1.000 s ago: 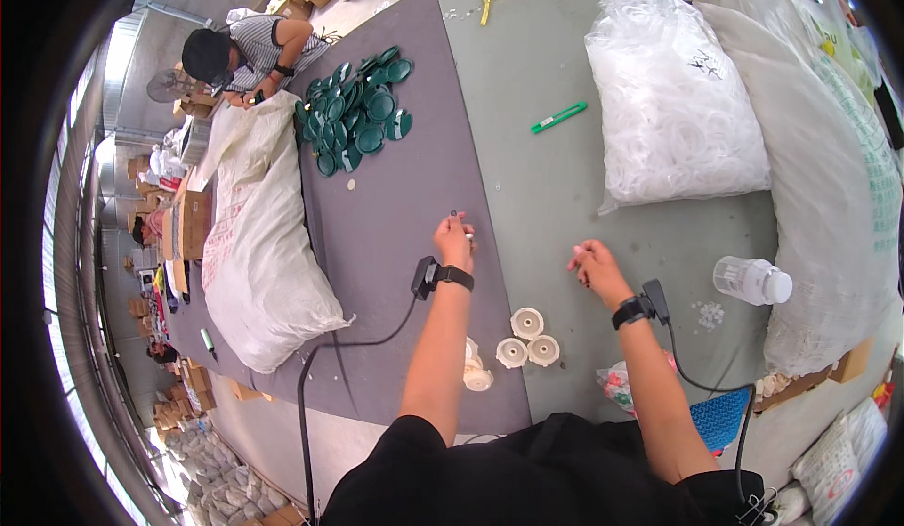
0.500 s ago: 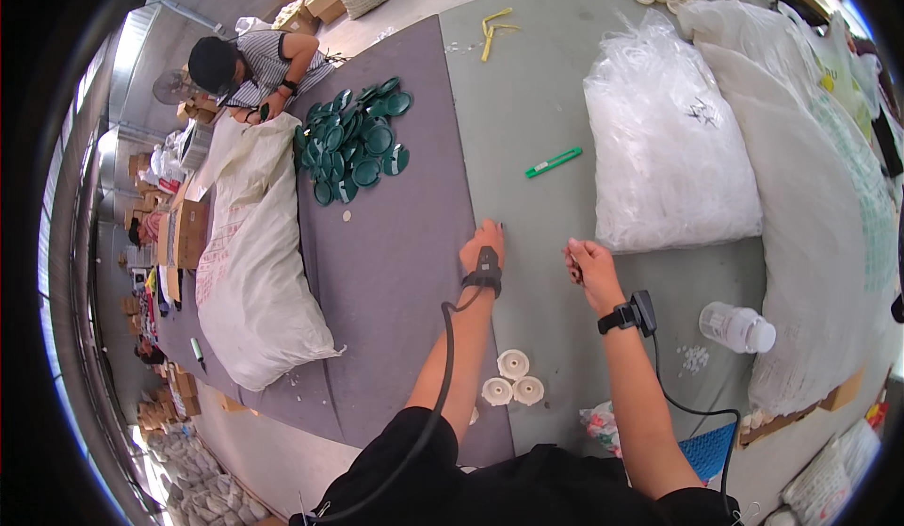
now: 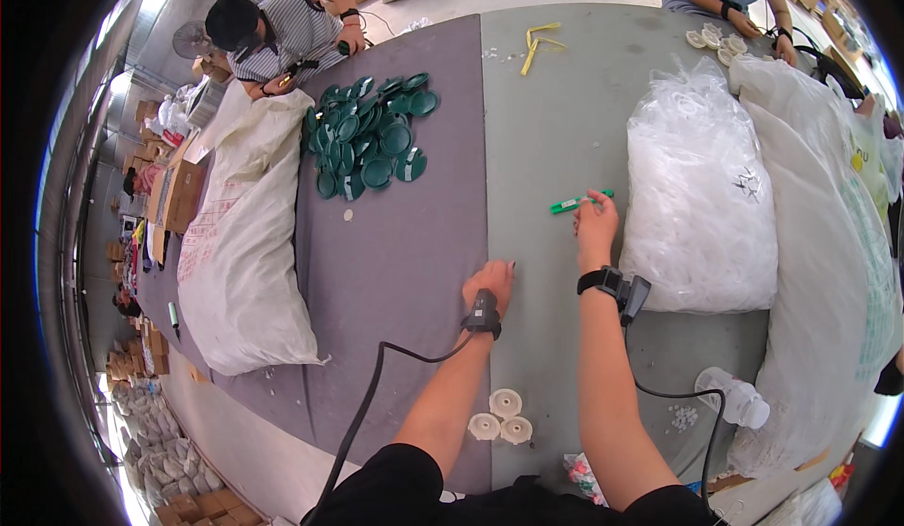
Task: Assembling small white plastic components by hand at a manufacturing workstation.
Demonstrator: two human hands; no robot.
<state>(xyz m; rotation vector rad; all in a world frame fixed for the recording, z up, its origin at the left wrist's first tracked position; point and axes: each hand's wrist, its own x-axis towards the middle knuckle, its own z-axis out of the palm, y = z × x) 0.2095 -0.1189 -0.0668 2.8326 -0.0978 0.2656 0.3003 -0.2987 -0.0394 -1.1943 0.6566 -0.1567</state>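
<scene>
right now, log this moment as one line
right hand: at green tool, grip unclear | left hand: by tabletop seam, contents unclear | green discs: heaped, ahead-left

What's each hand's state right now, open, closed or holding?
Left hand: fingers partly curled; cannot tell whether it holds anything.
Right hand: fingers at the green tool; cannot tell whether they grip it.

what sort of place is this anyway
Probably a workshop or small factory floor: a heap of dark green discs and a clear bag of white parts share a large worktable, with cardboard boxes beyond it.
</scene>
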